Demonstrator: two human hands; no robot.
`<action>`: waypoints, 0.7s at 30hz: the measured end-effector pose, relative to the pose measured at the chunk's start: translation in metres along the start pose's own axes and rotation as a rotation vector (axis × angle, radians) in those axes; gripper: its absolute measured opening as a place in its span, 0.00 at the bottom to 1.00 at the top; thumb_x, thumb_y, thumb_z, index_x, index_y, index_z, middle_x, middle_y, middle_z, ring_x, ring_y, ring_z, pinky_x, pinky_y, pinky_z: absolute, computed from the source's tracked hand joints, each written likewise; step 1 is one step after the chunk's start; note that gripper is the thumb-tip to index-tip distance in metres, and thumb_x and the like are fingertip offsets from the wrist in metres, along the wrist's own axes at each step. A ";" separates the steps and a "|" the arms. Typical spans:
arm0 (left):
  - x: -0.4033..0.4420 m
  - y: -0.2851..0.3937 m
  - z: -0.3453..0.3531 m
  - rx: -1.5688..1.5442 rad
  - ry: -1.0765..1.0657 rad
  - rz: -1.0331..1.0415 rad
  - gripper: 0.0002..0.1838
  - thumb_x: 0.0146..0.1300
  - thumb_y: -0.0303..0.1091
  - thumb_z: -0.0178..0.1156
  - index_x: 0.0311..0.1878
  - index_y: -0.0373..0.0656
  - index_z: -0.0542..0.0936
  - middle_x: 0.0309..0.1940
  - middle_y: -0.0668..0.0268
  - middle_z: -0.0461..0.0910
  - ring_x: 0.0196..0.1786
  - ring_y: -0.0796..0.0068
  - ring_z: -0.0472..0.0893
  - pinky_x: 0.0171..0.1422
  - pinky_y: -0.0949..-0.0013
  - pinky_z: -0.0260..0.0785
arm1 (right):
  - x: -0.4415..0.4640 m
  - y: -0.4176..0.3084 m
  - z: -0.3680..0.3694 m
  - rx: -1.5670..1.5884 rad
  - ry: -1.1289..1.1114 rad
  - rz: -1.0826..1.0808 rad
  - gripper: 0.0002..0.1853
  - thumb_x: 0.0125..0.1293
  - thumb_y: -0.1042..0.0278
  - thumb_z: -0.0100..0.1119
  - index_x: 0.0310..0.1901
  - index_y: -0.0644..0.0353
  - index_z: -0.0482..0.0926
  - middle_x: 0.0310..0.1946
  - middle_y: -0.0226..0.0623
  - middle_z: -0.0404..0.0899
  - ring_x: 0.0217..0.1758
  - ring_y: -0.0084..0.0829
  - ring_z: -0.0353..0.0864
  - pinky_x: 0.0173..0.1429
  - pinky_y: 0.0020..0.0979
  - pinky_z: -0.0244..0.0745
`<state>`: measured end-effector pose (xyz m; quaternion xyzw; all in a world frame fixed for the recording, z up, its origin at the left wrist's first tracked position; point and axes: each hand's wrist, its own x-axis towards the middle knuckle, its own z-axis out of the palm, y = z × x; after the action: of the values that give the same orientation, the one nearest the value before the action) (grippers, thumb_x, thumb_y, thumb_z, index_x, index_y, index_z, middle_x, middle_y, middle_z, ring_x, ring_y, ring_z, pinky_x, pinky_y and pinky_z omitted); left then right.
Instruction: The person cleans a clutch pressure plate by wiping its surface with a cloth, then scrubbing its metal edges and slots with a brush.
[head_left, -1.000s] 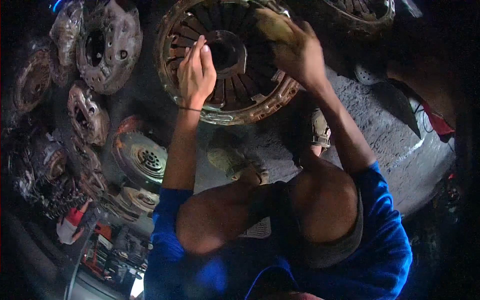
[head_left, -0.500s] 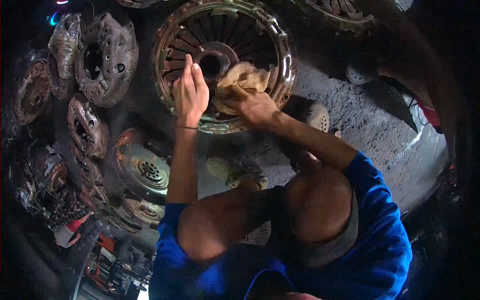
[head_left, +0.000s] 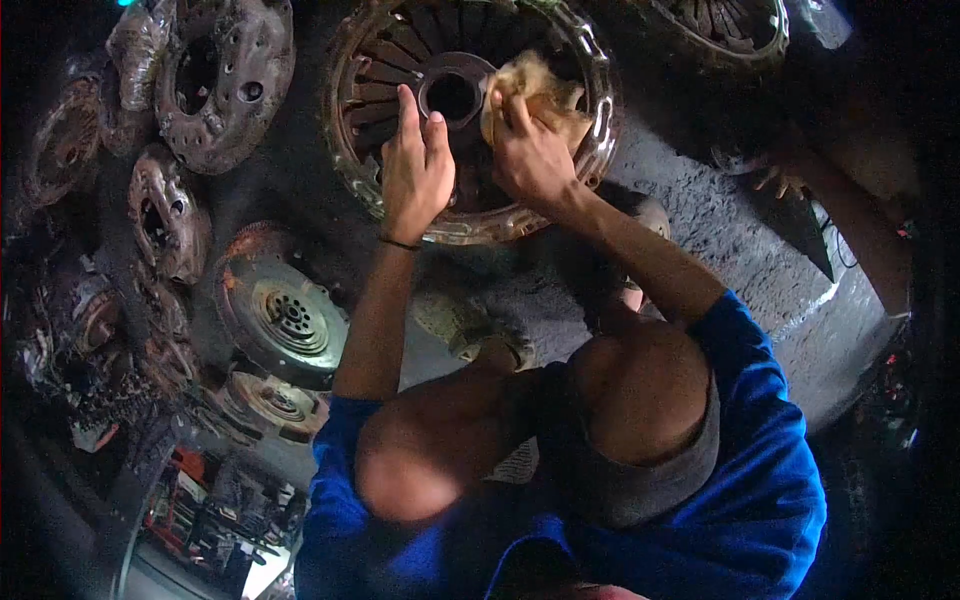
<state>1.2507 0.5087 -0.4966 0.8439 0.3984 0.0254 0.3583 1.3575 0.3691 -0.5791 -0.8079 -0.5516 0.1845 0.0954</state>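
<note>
Big round metal plate (head_left: 376, 84) is right beneath both hands. Right hand (head_left: 538, 168) grips a bunched tan rag (head_left: 540, 90) over it, beside the hub (head_left: 455, 62); left hand (head_left: 418, 180) has fingers loosely apart, can't tell if touching.

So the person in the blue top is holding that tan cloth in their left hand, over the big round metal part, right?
Not quite: the head view shows the tan cloth in the right hand, not the left hand. The cloth is indeed over the big round metal part.
</note>
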 end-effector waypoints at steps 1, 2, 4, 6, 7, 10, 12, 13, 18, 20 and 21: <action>0.001 0.004 -0.003 0.006 -0.013 -0.029 0.35 0.80 0.46 0.46 0.78 0.28 0.57 0.42 0.32 0.82 0.47 0.30 0.82 0.54 0.40 0.71 | 0.001 -0.006 -0.006 0.021 -0.054 -0.015 0.13 0.61 0.61 0.65 0.46 0.53 0.88 0.72 0.57 0.61 0.54 0.45 0.85 0.50 0.45 0.86; 0.001 0.010 -0.007 0.010 -0.032 -0.056 0.35 0.80 0.45 0.46 0.78 0.28 0.56 0.45 0.30 0.81 0.50 0.29 0.81 0.56 0.39 0.71 | -0.005 -0.013 -0.013 -0.022 -0.205 -0.047 0.16 0.62 0.62 0.65 0.51 0.53 0.86 0.70 0.56 0.63 0.54 0.45 0.85 0.50 0.45 0.86; 0.004 0.013 -0.005 0.003 -0.032 -0.049 0.35 0.79 0.46 0.46 0.79 0.28 0.55 0.49 0.29 0.80 0.53 0.28 0.80 0.58 0.38 0.70 | -0.018 -0.025 -0.013 -0.085 -0.291 -0.210 0.20 0.63 0.62 0.62 0.56 0.58 0.83 0.67 0.54 0.65 0.48 0.48 0.86 0.52 0.45 0.85; 0.000 0.003 0.001 -0.006 0.017 -0.012 0.35 0.79 0.46 0.45 0.79 0.29 0.56 0.49 0.29 0.80 0.54 0.28 0.79 0.58 0.39 0.70 | -0.018 -0.049 0.009 0.089 0.122 -0.243 0.16 0.65 0.62 0.60 0.50 0.62 0.85 0.70 0.53 0.62 0.41 0.50 0.87 0.53 0.43 0.85; -0.001 0.000 0.002 -0.016 0.014 -0.012 0.36 0.80 0.47 0.45 0.79 0.29 0.55 0.48 0.29 0.80 0.53 0.29 0.80 0.57 0.40 0.71 | -0.012 -0.052 0.010 0.200 0.177 -0.244 0.12 0.63 0.63 0.62 0.40 0.61 0.88 0.59 0.55 0.76 0.33 0.49 0.87 0.48 0.43 0.85; -0.004 -0.016 0.006 -0.073 0.049 0.121 0.36 0.80 0.48 0.43 0.79 0.29 0.54 0.48 0.28 0.80 0.52 0.30 0.81 0.56 0.40 0.72 | -0.006 -0.028 0.012 0.228 -0.240 -0.260 0.14 0.58 0.62 0.65 0.43 0.60 0.87 0.34 0.50 0.85 0.31 0.48 0.87 0.41 0.45 0.85; -0.008 -0.018 0.001 -0.172 -0.028 0.074 0.36 0.81 0.46 0.43 0.80 0.30 0.52 0.42 0.32 0.81 0.46 0.32 0.83 0.50 0.39 0.73 | -0.020 -0.009 0.010 0.438 0.096 -0.276 0.20 0.53 0.63 0.69 0.48 0.60 0.85 0.29 0.51 0.84 0.36 0.51 0.87 0.42 0.47 0.84; -0.009 -0.023 0.005 -0.149 0.016 0.104 0.35 0.80 0.44 0.44 0.81 0.30 0.51 0.40 0.33 0.82 0.42 0.33 0.82 0.48 0.40 0.73 | -0.026 0.001 0.006 0.519 0.310 -0.311 0.24 0.53 0.65 0.70 0.53 0.61 0.85 0.40 0.56 0.86 0.43 0.54 0.88 0.48 0.47 0.84; -0.020 0.010 -0.007 -0.200 -0.174 -0.120 0.37 0.77 0.35 0.49 0.82 0.31 0.47 0.43 0.33 0.82 0.44 0.31 0.82 0.51 0.39 0.74 | -0.036 0.032 -0.054 0.596 0.354 0.018 0.23 0.56 0.73 0.65 0.56 0.59 0.84 0.47 0.53 0.85 0.45 0.56 0.88 0.70 0.58 0.71; -0.025 0.012 -0.003 -0.130 -0.137 -0.028 0.41 0.75 0.33 0.52 0.81 0.27 0.43 0.43 0.31 0.81 0.44 0.33 0.83 0.49 0.42 0.76 | -0.025 0.038 -0.060 0.454 0.397 0.021 0.24 0.55 0.74 0.65 0.56 0.62 0.83 0.50 0.53 0.84 0.45 0.54 0.88 0.70 0.58 0.72; -0.026 0.012 0.003 -0.083 -0.095 0.032 0.41 0.74 0.33 0.52 0.80 0.26 0.42 0.43 0.31 0.81 0.43 0.34 0.84 0.48 0.43 0.76 | -0.021 0.035 -0.054 0.413 0.325 0.039 0.25 0.55 0.73 0.65 0.58 0.63 0.83 0.53 0.54 0.82 0.49 0.54 0.87 0.69 0.58 0.74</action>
<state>1.2416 0.4840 -0.4851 0.8349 0.3660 0.0077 0.4110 1.4020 0.3392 -0.5379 -0.8009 -0.4638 0.1630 0.3420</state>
